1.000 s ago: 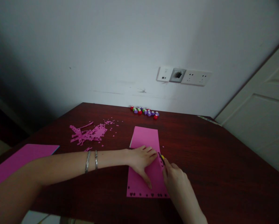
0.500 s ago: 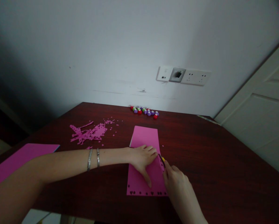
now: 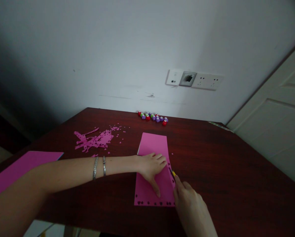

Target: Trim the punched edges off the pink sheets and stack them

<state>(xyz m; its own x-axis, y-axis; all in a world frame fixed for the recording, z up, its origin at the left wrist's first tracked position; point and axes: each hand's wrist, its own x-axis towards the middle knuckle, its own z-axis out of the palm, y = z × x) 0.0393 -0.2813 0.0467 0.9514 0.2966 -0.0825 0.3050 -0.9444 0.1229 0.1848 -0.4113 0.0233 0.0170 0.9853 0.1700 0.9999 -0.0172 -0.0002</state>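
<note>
- Your paper (image 3: 152, 144) is pink, marked with dark hearts and flower-like shapes along its near and right edges.
- The tool (image 3: 174, 173) you hold shows yellow and black.
- Your bracelets (image 3: 104, 165) are silver.
- The scraps (image 3: 104, 140) to your left are pink, dotted with holes.
- Your tabletop (image 3: 236, 181) is dark reddish brown.
- Those figurines (image 3: 147, 117) you face are red, green and purple, with white on top.

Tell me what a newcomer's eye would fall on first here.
Probably the bright pink paper in front, under the spread left hand, with the right hand holding a partly yellow tool at its right edge. Next come the pink scraps scattered to the left on the dark table, and the red, green and purple figures at its back, near the wall.
</note>
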